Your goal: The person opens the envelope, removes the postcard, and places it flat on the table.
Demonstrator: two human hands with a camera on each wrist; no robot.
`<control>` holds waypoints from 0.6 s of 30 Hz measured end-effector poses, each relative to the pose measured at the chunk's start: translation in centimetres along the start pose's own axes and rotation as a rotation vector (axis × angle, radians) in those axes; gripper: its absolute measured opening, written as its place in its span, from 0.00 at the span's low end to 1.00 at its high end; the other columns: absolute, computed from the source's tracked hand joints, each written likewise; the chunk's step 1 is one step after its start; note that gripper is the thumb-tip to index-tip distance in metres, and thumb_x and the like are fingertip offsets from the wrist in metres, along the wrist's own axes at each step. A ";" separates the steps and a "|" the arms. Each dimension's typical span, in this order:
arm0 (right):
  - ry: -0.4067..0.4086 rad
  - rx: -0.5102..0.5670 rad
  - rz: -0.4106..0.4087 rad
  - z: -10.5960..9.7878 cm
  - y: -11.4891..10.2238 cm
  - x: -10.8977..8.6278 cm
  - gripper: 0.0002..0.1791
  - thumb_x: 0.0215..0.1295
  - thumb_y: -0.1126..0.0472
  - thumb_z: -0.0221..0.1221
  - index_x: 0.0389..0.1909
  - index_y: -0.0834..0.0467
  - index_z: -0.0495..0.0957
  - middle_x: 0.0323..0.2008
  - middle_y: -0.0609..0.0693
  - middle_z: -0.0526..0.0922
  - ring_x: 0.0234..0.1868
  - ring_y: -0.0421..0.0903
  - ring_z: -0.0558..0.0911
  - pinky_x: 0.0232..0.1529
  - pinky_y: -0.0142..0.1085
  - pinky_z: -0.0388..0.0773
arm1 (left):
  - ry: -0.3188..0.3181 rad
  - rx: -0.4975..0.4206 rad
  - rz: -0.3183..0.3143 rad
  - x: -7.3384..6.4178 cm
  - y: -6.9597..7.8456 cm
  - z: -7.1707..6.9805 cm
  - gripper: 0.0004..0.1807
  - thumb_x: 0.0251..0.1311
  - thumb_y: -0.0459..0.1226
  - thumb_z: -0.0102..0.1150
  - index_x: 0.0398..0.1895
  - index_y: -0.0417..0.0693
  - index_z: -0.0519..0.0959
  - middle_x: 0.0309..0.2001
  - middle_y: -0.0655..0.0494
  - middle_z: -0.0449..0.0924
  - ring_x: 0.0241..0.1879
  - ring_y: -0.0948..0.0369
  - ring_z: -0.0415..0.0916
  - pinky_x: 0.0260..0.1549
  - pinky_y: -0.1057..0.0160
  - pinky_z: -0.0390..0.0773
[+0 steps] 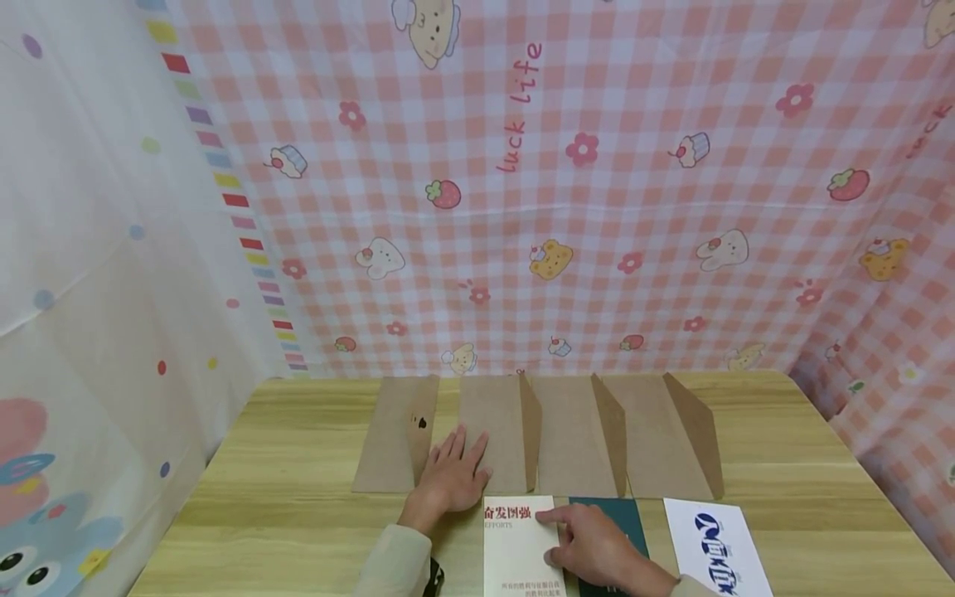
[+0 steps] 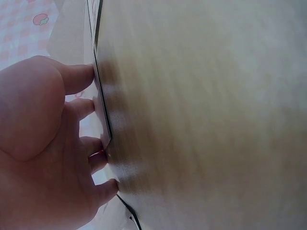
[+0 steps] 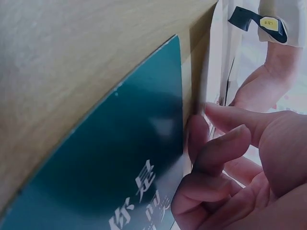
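A cream card (image 1: 515,543) with red lettering lies below the second kraft envelope (image 1: 494,435). My right hand (image 1: 593,543) grips its right side, index finger extended over it and thumb lower down. In the right wrist view this white card (image 3: 216,52) appears nearly edge-on above the table, and the remaining fingers are curled. My left hand (image 1: 453,481) spreads its fingers at the second envelope's lower left, beside the flap of the leftmost envelope (image 1: 384,435). In the left wrist view the fingertips of the left hand (image 2: 53,139) press down along the paper edge.
Two more kraft envelopes (image 1: 574,435) continue the row to the right, flaps unfolded. A dark green card (image 1: 630,518) lies partly under my right hand. Farther right is a white card (image 1: 716,547) with blue lettering. A checked pink curtain (image 1: 559,207) hangs behind the wooden table (image 1: 276,497).
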State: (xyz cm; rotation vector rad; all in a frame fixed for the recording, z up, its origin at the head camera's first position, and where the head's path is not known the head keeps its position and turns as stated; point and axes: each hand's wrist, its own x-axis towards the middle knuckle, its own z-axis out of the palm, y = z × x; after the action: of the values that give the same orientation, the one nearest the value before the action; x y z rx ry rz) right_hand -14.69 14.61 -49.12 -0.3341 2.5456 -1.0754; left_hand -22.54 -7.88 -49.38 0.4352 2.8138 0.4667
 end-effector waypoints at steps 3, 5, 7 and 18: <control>0.017 -0.022 0.002 0.1 0.0 -0.1 0.24 0.54 0.64 0.71 0.54 0.59 0.83 0.16 0.44 0.72 0.17 0.40 0.69 0.17 0.30 0.62 | -0.001 0.001 -0.001 0.0 0.0 0.0 0.31 0.74 0.48 0.44 0.77 0.49 0.58 0.78 0.37 0.45 0.77 0.42 0.44 0.72 0.38 0.48; 0.023 -0.031 0.005 0.2 0.0 -0.1 0.24 0.54 0.63 0.71 0.55 0.58 0.83 0.17 0.44 0.72 0.17 0.40 0.69 0.17 0.30 0.62 | 0.000 0.005 -0.001 0.1 0.0 0.1 0.31 0.74 0.48 0.45 0.77 0.49 0.58 0.78 0.37 0.45 0.77 0.43 0.44 0.72 0.38 0.48; 0.031 -0.033 0.001 0.2 0.1 -0.2 0.24 0.54 0.63 0.71 0.55 0.58 0.83 0.17 0.44 0.72 0.17 0.40 0.69 0.17 0.30 0.61 | 0.001 0.011 -0.002 0.1 0.0 0.1 0.31 0.74 0.48 0.44 0.77 0.49 0.58 0.78 0.37 0.45 0.77 0.43 0.44 0.72 0.39 0.48; 0.047 -0.042 -0.002 0.3 0.3 -0.1 0.25 0.52 0.62 0.72 0.54 0.57 0.84 0.16 0.44 0.72 0.17 0.40 0.69 0.17 0.30 0.60 | 0.004 -0.002 -0.006 0.2 0.0 0.1 0.31 0.74 0.49 0.45 0.77 0.49 0.59 0.78 0.37 0.45 0.77 0.42 0.44 0.72 0.38 0.48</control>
State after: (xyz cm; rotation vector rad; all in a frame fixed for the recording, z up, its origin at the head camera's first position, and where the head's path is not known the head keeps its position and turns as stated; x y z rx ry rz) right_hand -14.50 14.66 -49.51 -0.3262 2.6130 -1.0439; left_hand -22.68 -7.83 -49.51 0.4259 2.8172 0.4692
